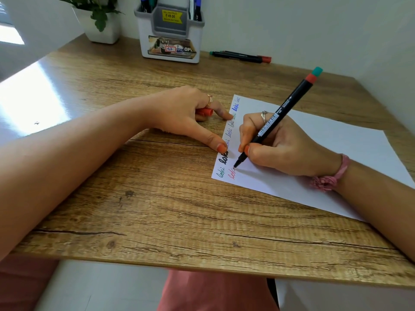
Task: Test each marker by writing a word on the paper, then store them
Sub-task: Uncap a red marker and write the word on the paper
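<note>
Two hands were at work near the right edge of the worktop [157, 209]; the right hand [280, 147] gripped a black marker [272, 122] in a writing pinch, its tip touching the paper [325, 153] at the end of a red word [231, 173] not yet finished; the left hand [179, 113] had its forefinger and little finger pressed on the paper's left margin while its curled middle fingers held a red cap [205, 112]. To finish the word well, I judged the tip should keep light, even contact and the left fingers should keep the sheet pinned, since it lay askew; the hand should stay off fresh ink. A column of earlier words [229, 140] in green, black and blue ran along the margin. Toward the back edge stood a white and grey pen holder [170, 39] with markers in it, a potted plant [101, 21] beside it at the back left, and two capped markers [241, 56] lying near the back right; nothing blocked the way to the holder.
</note>
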